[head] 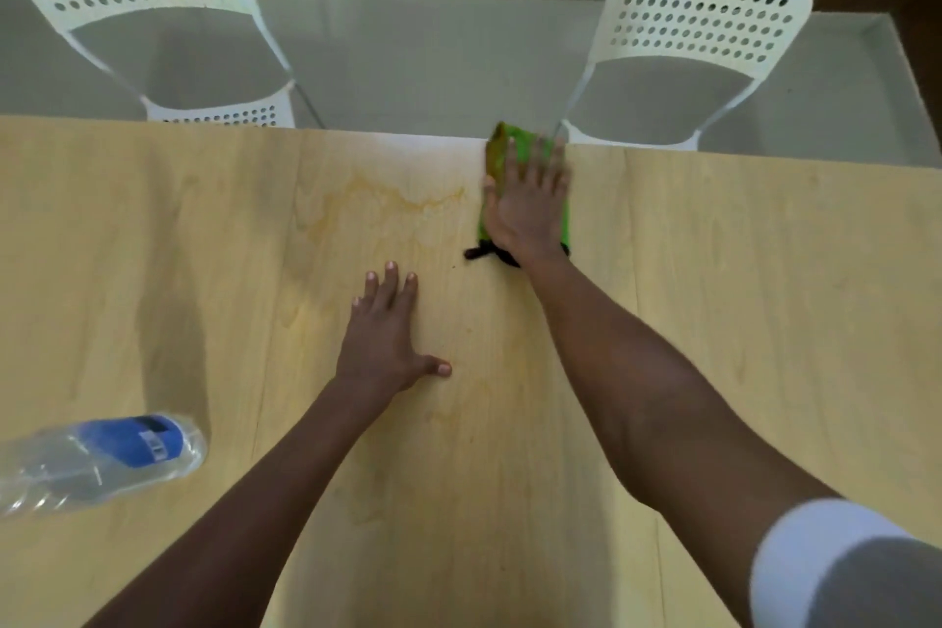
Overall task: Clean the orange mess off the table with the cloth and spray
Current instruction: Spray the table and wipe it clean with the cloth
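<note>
A green cloth (502, 149) with a black edge lies near the far edge of the light wooden table (739, 296). My right hand (527, 201) presses flat on the cloth, fingers straight and blurred. A thin orange smear (387, 196) streaks the wood just left of the cloth, with fainter orange marks nearer me. My left hand (390, 337) rests flat on the table, fingers spread, holding nothing. A clear plastic bottle (97, 462) with a blue label lies on its side at the near left; its top is out of frame.
Two white perforated chairs stand beyond the far table edge, one at the left (153, 15), one at the right (683, 61). A grey floor (433, 56) lies behind them.
</note>
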